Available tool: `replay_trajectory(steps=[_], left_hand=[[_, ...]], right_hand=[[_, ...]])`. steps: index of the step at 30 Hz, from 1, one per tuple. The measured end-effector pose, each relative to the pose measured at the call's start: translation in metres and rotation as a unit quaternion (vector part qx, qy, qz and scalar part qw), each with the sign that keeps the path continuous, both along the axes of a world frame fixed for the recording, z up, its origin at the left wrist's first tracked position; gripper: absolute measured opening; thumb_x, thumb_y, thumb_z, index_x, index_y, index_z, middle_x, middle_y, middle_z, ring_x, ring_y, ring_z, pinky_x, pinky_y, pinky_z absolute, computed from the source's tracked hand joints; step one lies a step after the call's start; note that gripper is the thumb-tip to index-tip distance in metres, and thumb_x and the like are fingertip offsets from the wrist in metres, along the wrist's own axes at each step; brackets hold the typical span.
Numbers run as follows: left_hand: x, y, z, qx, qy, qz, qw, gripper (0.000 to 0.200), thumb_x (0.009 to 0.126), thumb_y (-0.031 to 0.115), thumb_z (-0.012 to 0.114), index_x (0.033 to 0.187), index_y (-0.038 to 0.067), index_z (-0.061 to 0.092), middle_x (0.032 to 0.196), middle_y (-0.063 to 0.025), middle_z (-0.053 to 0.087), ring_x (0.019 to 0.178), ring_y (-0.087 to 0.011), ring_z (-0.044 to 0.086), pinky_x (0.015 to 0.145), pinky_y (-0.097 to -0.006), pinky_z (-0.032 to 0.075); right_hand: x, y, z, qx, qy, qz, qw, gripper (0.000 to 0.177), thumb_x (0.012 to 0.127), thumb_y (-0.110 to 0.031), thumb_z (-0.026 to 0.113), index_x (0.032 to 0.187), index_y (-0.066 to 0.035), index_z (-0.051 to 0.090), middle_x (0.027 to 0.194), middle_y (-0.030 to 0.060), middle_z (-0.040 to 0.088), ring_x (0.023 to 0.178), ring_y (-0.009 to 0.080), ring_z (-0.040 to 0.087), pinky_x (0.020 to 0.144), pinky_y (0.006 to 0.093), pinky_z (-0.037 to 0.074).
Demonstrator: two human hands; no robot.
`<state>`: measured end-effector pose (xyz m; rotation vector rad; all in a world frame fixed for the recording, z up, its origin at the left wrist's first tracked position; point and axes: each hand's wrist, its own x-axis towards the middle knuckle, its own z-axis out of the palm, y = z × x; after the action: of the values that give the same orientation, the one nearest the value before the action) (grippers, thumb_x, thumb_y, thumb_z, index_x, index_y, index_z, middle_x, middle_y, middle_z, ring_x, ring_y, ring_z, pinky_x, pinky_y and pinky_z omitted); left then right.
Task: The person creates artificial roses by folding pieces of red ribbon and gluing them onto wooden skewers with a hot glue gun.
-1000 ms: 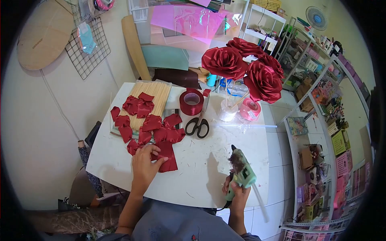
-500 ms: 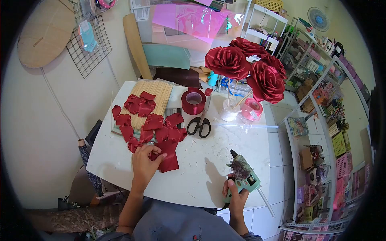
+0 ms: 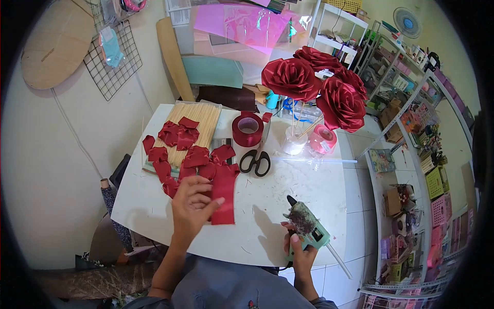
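Note:
My left hand [image 3: 193, 208] is at the left edge of a flat red satin ribbon piece [image 3: 223, 198], its fingers curved and apart, the thumb over the ribbon. My right hand [image 3: 300, 251] is wrapped round the handle of a mint-green hot glue gun [image 3: 311, 229], raised at the table's front right. The gun's dark nozzle points up and left, fuzzy residue coats its front, and a glue stick sticks out of its back. Beyond my left hand, several curled red satin petals [image 3: 197, 156] lie in a loose pile, some on a bundle of wooden skewers [image 3: 198, 121].
Black-handled scissors [image 3: 255, 163] lie near a red ribbon roll [image 3: 247, 130] on the white table [image 3: 257, 242]. Several red satin roses [image 3: 290, 79] on sticks stand in a white holder [image 3: 295, 141], beside a pink roll [image 3: 324, 139]. Loaded shelves [image 3: 411, 206] line the right side.
My left hand has lifted slightly and its fingers have spread. The ribbon piece now lies straighter and flatter, a little to the right. The glue gun has tilted and shifted slightly left.

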<state>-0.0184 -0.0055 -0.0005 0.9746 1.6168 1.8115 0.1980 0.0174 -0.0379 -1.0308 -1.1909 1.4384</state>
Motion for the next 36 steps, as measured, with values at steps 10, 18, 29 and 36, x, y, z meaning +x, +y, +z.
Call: replay_trajectory(steps=[10, 18, 29, 36], left_hand=[[0.028, -0.004, 0.008, 0.001, 0.273, -0.131, 0.953, 0.032, 0.069, 0.0, 0.063, 0.1, 0.006, 0.06, 0.084, -0.0092, 0.058, 0.056, -0.0099, 0.049, 0.051, -0.0213, 0.043], [0.033, -0.006, 0.008, 0.015, 0.271, -0.166, 0.948, 0.034, 0.068, -0.001, 0.063, 0.102, 0.006, 0.06, 0.087, -0.0094, 0.058, 0.056, -0.0111, 0.05, 0.052, -0.0213, 0.044], [0.034, -0.007, 0.011, 0.011, 0.267, -0.171, 0.948, 0.035, 0.068, -0.001, 0.063, 0.102, 0.007, 0.06, 0.087, -0.0092, 0.059, 0.059, -0.012, 0.051, 0.053, -0.0216, 0.044], [0.034, -0.008, 0.011, 0.009, 0.269, -0.174, 0.947, 0.035, 0.068, -0.001, 0.063, 0.102, 0.007, 0.059, 0.087, -0.0097, 0.059, 0.06, -0.0128, 0.052, 0.053, -0.022, 0.045]], right_hand=[[0.009, -0.013, -0.003, -0.006, -0.086, 0.088, 0.992, 0.032, 0.075, -0.019, 0.062, 0.097, 0.003, 0.054, 0.087, 0.011, 0.055, 0.076, 0.0166, 0.052, 0.066, 0.0255, 0.041], [0.003, -0.007, 0.003, 0.023, -0.103, 0.078, 0.991, 0.029, 0.075, -0.017, 0.062, 0.093, 0.004, 0.056, 0.083, 0.0116, 0.057, 0.074, 0.0196, 0.055, 0.067, 0.0274, 0.043], [0.003, -0.006, 0.001, 0.04, -0.132, 0.081, 0.987, 0.025, 0.075, -0.017, 0.062, 0.089, 0.004, 0.057, 0.079, 0.0122, 0.058, 0.07, 0.021, 0.056, 0.064, 0.0287, 0.044], [0.002, -0.007, 0.003, 0.007, -0.123, 0.086, 0.989, 0.025, 0.074, -0.018, 0.063, 0.088, 0.003, 0.057, 0.076, 0.0115, 0.057, 0.068, 0.02, 0.055, 0.063, 0.0289, 0.043]])
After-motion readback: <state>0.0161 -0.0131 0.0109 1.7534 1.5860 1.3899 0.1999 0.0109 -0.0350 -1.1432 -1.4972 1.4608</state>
